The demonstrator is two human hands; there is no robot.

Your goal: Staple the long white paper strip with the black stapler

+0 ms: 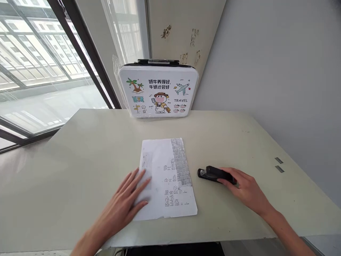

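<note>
A sheet of printed paper [166, 195] lies on the table, its text and a dark dense strip along the right side. It may be more than one sheet; I cannot tell. My left hand [124, 202] rests flat on the paper's left edge with its fingers spread. To the right of the paper, a black stapler [213, 173] sits on the table, its jaw end pointing left. My right hand [243, 186] is wrapped round the stapler's rear end, thumb on the near side and fingers over the far side.
A white case [160, 89] with cartoon prints and a black handle stands upright at the back of the pale table [80, 170]. Two small grey strips [279, 164] lie near the table's right edge. A window [39, 60] is on the left, a grey wall on the right.
</note>
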